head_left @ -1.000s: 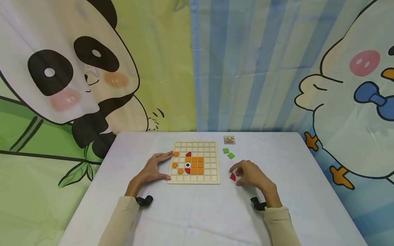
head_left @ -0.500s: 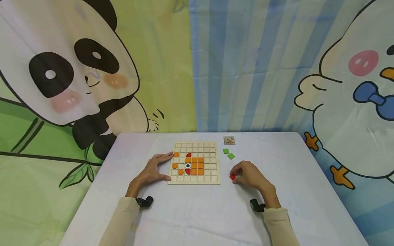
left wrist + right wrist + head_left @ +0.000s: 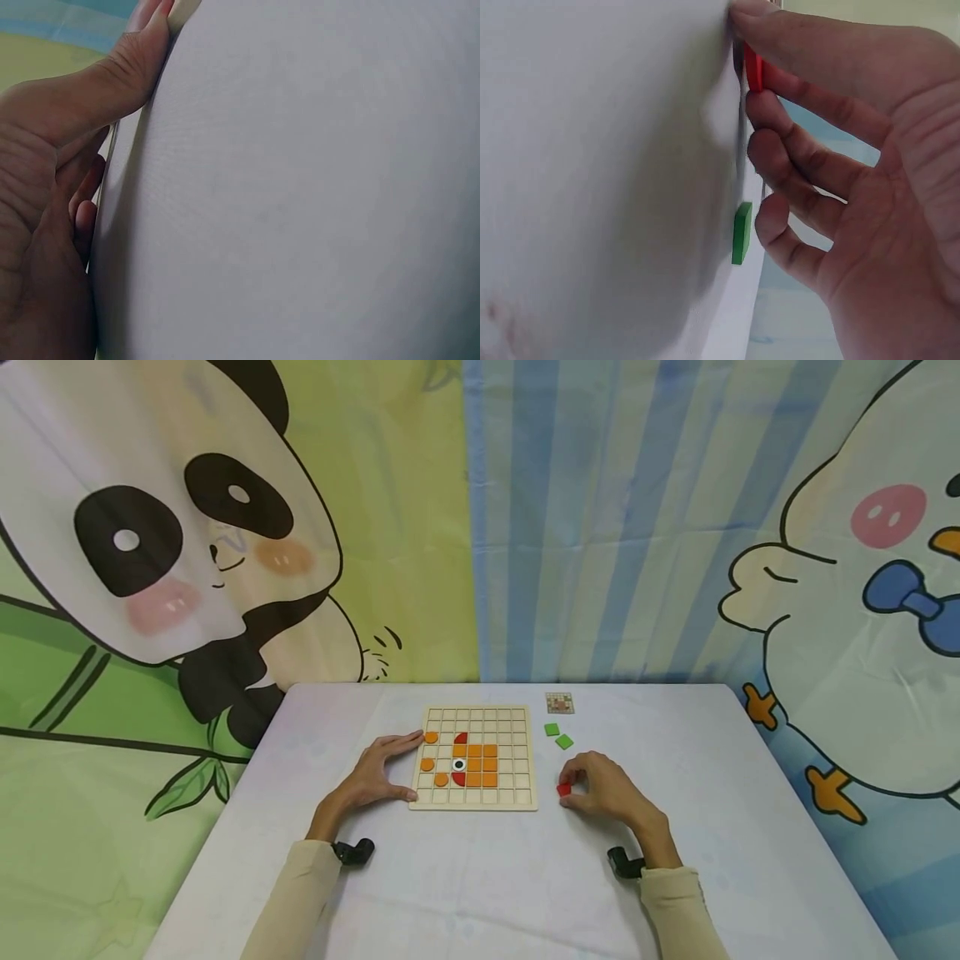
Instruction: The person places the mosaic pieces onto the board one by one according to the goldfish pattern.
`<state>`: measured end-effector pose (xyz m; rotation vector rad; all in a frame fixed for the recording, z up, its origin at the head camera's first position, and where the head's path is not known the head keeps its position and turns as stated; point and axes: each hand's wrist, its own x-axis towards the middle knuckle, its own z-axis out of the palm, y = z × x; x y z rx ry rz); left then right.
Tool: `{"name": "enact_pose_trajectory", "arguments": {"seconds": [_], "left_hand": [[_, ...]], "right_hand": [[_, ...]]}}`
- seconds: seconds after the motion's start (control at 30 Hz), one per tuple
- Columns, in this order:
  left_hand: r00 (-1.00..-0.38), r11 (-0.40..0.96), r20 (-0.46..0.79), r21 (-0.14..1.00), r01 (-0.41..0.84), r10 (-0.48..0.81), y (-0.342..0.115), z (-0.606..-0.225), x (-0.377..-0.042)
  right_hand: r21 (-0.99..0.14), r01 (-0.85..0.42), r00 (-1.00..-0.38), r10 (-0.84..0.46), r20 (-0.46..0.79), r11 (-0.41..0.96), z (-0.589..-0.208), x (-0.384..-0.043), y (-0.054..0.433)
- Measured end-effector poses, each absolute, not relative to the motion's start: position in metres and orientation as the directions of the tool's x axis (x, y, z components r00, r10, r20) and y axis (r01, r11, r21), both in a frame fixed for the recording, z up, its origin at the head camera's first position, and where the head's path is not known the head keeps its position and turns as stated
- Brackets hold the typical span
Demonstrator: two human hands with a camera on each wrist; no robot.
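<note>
The wooden grid board [image 3: 517, 802] lies on the table in the head view. My left hand [image 3: 372, 771] rests at its left edge, thumb by the near corner and fingers stretched along the side. Right of the board, my right hand [image 3: 606, 789] pinches a small red tile [image 3: 564, 790] between thumb and fingers, close to the tabletop. The right wrist view shows the red tile [image 3: 754, 69] edge-on, partly hidden by the thumb. Orange square tiles [image 3: 474, 765], two red quarter-round tiles [image 3: 461, 738] and a white eye tile [image 3: 459, 765] sit on the grid.
Three orange round tiles [image 3: 427, 765] lie at the board's left side. Two green tiles [image 3: 564, 742] rest on the table beyond my right hand, below a small picture card [image 3: 559, 702]. The table [image 3: 465, 885] ends at a printed curtain behind.
My right thumb and fingers have closed on the red tile, which has since shifted slightly left and changed its angle. The left hand stays at the board's edge.
</note>
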<state>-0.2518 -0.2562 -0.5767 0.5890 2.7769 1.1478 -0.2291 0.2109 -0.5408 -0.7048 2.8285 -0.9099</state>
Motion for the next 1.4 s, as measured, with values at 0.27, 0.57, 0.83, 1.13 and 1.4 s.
{"name": "enact_pose_trajectory", "arguments": {"seconds": [0.27,0.57,0.83,1.13,1.4], "left_hand": [[-0.926,0.652,0.065,0.692,0.310,0.371,-0.256,-0.578,-0.251],[-0.929,0.649,0.054,0.700,0.297,0.366,-0.254,-0.575,-0.251],[-0.933,0.659,0.051,0.694,0.289,0.355,-0.255,-0.574,-0.251],[-0.937,0.662,0.045,0.696,0.278,0.346,-0.254,-0.574,-0.250],[-0.937,0.665,0.042,0.694,0.276,0.345,-0.255,-0.576,-0.252]], "right_hand": [[-0.579,-0.445,-0.881,-0.449,0.148,0.683,-0.542,-0.231,0.193],[-0.550,-0.528,-0.838,-0.501,0.216,0.647,-0.546,-0.234,0.172],[-0.581,-0.512,-0.844,-0.497,0.201,0.633,-0.546,-0.238,0.158],[-0.577,-0.536,-0.828,-0.516,0.219,0.616,-0.548,-0.246,0.139],[-0.635,-0.493,-0.839,-0.518,0.166,0.595,-0.548,-0.250,0.128]]}}
